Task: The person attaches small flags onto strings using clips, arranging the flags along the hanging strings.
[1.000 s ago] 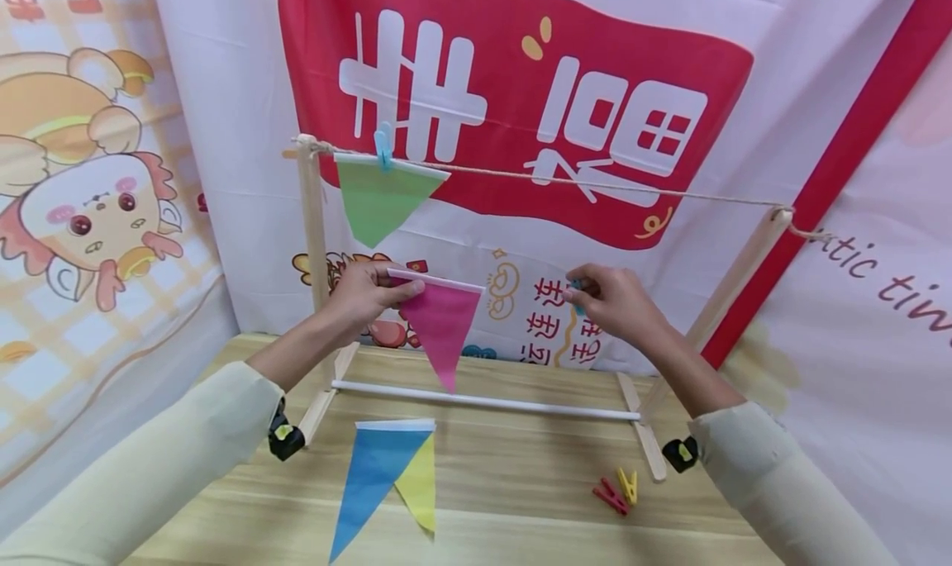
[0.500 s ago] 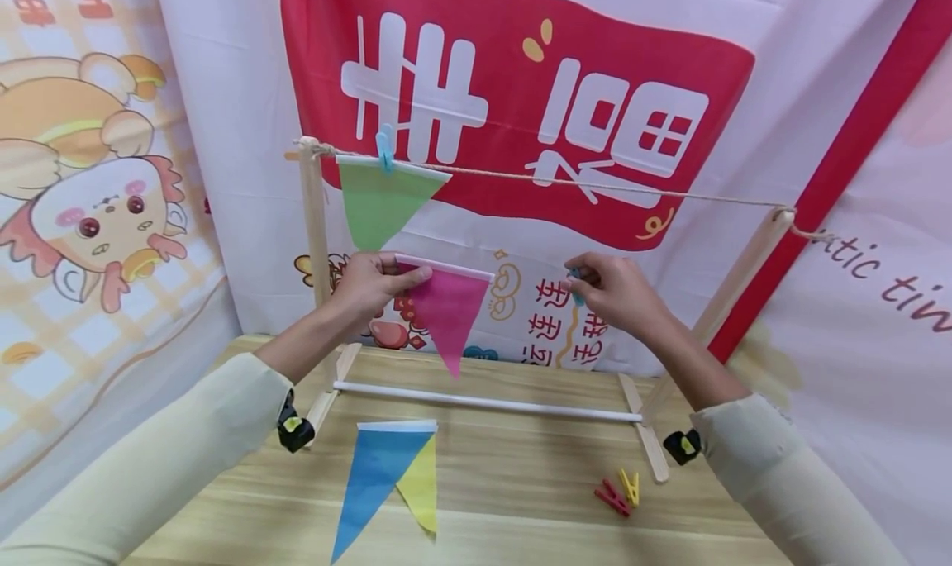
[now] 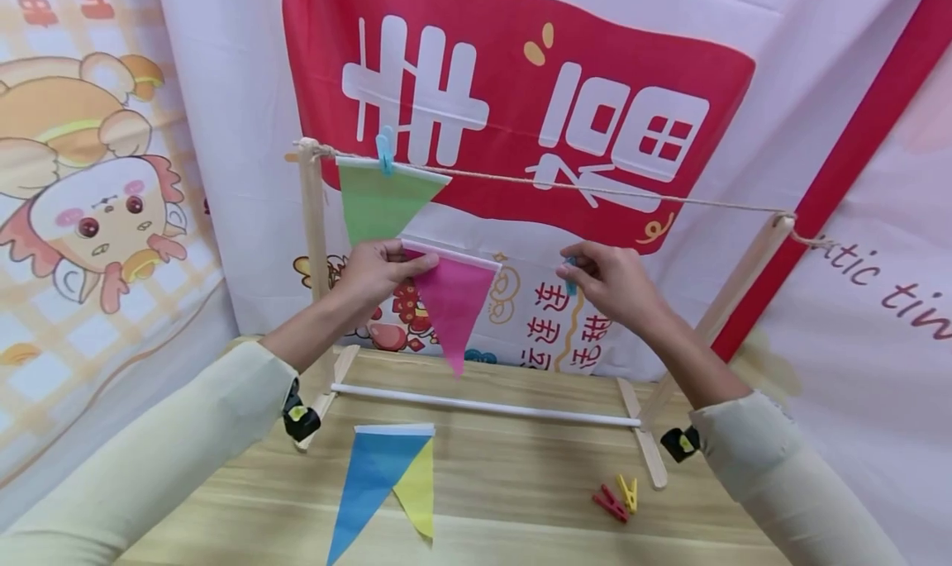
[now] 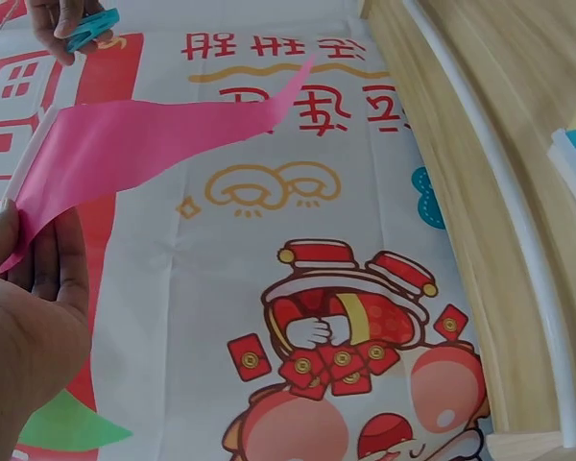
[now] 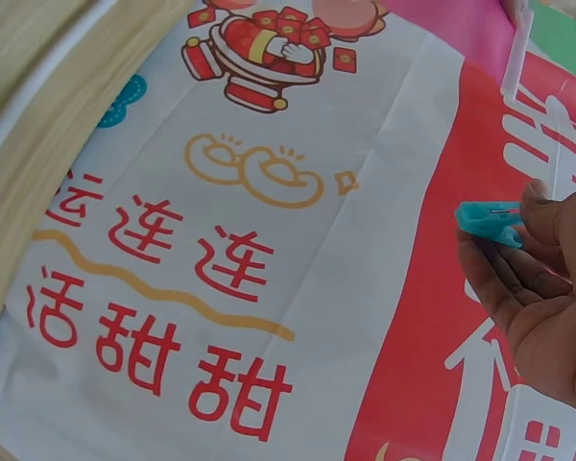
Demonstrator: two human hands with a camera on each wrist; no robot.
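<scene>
Pink triangular pennant with a white top strip (image 3: pixel 457 302): raised below the beige twine (image 3: pixel 714 202), its tip by the back edge of the wooden table (image 3: pixel 521 483) in the head view.
Left hand (image 3: pixel 375 270): pinches the pennant's upper left corner.
Right hand (image 3: pixel 613 281): thumb and fingers pinch a turquoise plastic clothespin (image 5: pixel 490 220).
Twine: carries a green triangular flag (image 3: pixel 383 201).
Table: blue triangular flag (image 3: pixel 372 479) overlapping a yellow one; red clothespin (image 3: pixel 611 504) beside a yellow clothespin (image 3: pixel 628 493).

We hold both forearms (image 3: pixel 308 335) forward out of pale sleeves (image 3: pixel 178 446), hands raised above the table (image 3: pixel 521 496), toward its far edge. Our left hand (image 3: pixel 379 271) pinches, thumb in front of the fingers; our right hand (image 3: pixel 608 278), well apart, pinches between thumb and bent fingers.
</scene>
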